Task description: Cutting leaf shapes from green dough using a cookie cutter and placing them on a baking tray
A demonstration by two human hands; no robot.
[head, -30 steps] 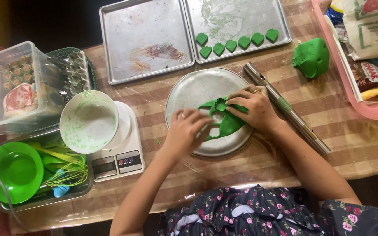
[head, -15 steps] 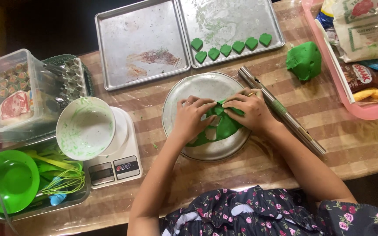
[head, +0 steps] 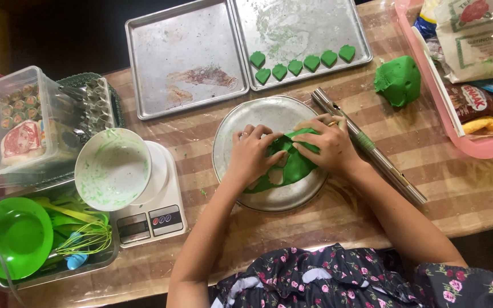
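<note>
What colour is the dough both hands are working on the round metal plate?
Bright green dough, clearest in the head view.

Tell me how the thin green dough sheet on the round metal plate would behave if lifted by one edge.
The green dough sheet would probably droop: it already folds under both hands. Its cut-out holes suggest it could tear easily. It may also cling to the round metal plate, judging by green smears on the white bowl.

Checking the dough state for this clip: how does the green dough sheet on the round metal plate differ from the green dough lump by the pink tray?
The green dough sheet is rolled flat, has cut-out holes, and both hands grip it; the green dough lump is thick, uncut and untouched. The sheet lies on the round metal plate; the lump sits on the table. Both are equally bright green.
</note>
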